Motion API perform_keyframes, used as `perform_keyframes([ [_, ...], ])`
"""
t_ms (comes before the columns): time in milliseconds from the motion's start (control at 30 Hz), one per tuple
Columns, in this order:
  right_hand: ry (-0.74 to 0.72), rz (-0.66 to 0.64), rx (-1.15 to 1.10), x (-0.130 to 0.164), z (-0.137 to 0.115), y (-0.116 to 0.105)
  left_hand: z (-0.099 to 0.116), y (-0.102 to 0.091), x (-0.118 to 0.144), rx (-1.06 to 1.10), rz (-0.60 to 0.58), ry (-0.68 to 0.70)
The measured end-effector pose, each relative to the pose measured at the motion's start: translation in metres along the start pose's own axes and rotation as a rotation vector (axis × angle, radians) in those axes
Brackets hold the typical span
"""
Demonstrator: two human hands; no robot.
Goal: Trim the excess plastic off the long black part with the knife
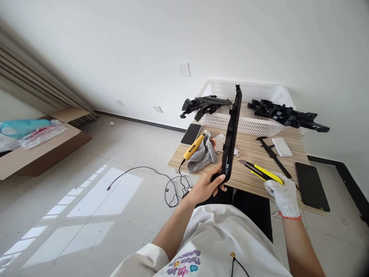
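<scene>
Head view, my left hand: my bare left hand [208,186] is closed around the near end of a long black trim strip [231,138], fingers curled over its edge, thumb underneath.
Head view, trim strip: it runs away from me over the table [253,154], its far end raised in front of the white basket [245,111]; the near end sits at the table's front edge, in my grip.
Head view, my right hand: my right hand [284,196] wears a white knit glove with an orange cuff and is closed on the handle of a yellow and black utility knife [261,171]. The blade end points left, toward the strip, close to it; I cannot tell whether it touches.
Head view, table top: a yellow power tool [195,147] lies on a grey cloth [203,156], its cord trailing to the floor. A dark phone [191,133] lies beside it, a second dark slab [311,185] near my gloved hand, a white block [281,146] further back.
Head view, basket: black plastic parts [204,105] rest across its left rim, more [288,114] across its right.
Head view, floor: an open cardboard box [37,146] stands well apart, to the left.
</scene>
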State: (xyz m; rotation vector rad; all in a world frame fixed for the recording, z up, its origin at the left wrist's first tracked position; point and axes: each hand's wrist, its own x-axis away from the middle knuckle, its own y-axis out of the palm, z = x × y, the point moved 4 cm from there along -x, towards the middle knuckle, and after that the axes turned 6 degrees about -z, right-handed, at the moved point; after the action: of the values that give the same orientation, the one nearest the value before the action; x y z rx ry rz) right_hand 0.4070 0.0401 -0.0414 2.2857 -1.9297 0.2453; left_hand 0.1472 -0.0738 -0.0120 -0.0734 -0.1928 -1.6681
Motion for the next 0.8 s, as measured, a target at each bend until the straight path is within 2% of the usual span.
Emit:
perform_keyframes([
  [133,-0.01,0.013,0.041,0.002,-0.002,0.006,-0.013,0.001,-0.012,0.024,-0.037,0.042],
  [233,-0.02,-0.01,0.056,0.003,-0.001,0.01,-0.02,-0.006,-0.024,-0.071,-0.066,0.061],
  [333,-0.001,-0.079,0.045,0.001,0.003,0.014,-0.017,-0.016,-0.041,-0.219,-0.03,0.155],
  [433,-0.006,-0.118,0.15,-0.002,0.005,0.016,-0.014,-0.018,-0.058,-0.301,-0.018,0.187],
  [567,-0.06,0.006,0.171,-0.003,0.003,0.012,-0.023,-0.015,-0.074,-0.182,0.019,0.115],
  [700,-0.033,-0.084,0.186,-0.002,0.005,0.014,-0.033,-0.014,-0.08,-0.02,0.012,0.149],
  [800,-0.068,0.037,0.182,-0.003,0.005,0.011,-0.033,-0.015,-0.077,0.041,-0.016,0.16],
])
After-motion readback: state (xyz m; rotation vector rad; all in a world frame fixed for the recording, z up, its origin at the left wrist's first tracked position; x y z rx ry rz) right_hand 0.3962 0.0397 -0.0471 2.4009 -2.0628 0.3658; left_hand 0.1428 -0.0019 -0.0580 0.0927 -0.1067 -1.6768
